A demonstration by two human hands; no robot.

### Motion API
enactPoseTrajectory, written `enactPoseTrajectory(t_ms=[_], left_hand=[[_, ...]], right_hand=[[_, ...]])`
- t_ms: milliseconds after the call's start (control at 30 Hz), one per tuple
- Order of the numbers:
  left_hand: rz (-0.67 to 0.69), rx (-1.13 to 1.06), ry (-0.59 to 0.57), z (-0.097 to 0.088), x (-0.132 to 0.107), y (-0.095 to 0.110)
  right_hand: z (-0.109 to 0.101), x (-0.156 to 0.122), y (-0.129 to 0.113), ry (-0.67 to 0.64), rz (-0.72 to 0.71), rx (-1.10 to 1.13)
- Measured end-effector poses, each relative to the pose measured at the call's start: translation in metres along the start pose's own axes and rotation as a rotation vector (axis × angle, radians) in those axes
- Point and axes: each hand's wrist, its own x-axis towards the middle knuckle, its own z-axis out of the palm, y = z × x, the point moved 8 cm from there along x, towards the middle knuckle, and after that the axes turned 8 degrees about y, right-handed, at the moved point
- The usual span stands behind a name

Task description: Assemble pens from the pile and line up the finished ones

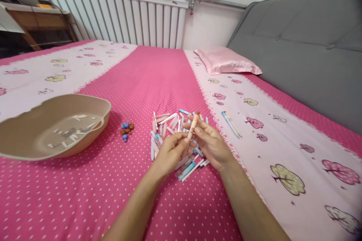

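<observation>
A peach-coloured pen with a brown end is held up at a slant between my two hands. My left hand pinches its lower part between thumb and fingers. Around the upper part, my right hand has its fingers behind the barrel and its thumb along the side. Beneath both hands lies a loose heap of pens and pen parts in pink, white and light blue, partly hidden by the hands. Two pens, one blue and one peach, rest side by side right of the heap.
At left stands a beige basin holding small white and grey pieces. Small blue and brown pieces sit beside it. A pink pillow and grey headboard are at right, a white radiator behind the bed.
</observation>
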Motion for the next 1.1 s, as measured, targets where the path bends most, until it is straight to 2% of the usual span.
enactPoseTrajectory(t_ms=[133,467,767,1100], left_hand=[[0.023,0.03,-0.007,0.001,0.0,0.002],[0.038,0.067,-0.018,0.002,0.001,-0.001],[-0.025,-0.005,0.047,-0.001,0.002,-0.004],[-0.023,0.095,0.112,-0.006,-0.002,-0.002]], right_hand=[[-0.002,0.001,0.0,0.013,-0.012,-0.003],[-0.013,0.004,0.002,0.139,-0.009,0.005],[-0.018,0.003,0.003,0.19,0.008,-0.001],[-0.014,0.002,0.008,0.177,0.063,-0.045]])
